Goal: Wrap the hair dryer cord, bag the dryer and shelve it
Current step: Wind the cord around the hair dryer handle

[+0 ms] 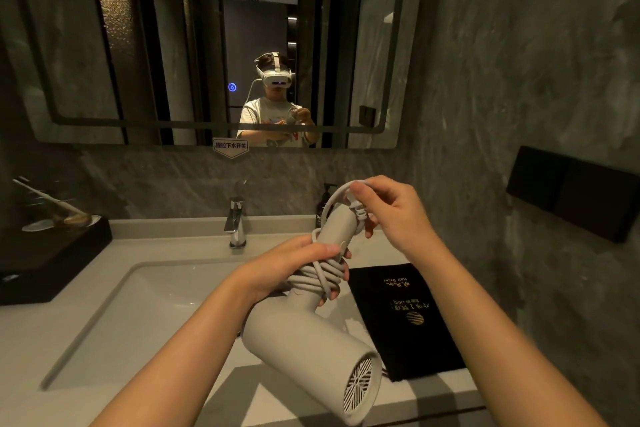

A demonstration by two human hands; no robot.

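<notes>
1. The hair dryer (304,340) I hold is matte pale beige, and its rear grille (358,383) shows a white radial spoke pattern.
2. Its cord (323,274) is the same pale beige-grey.
3. The bag (401,319) is black with gold lettering and a round gold striped emblem.
4. The table (86,402) and the sink (149,302) are off-white.
5. The faucet (236,222) is shiny chrome.
6. The wall (519,62) is dark grey with marbled veining.
7. The tray (45,260) at the left is black.
8. The wall panel (571,191) is black.
</notes>
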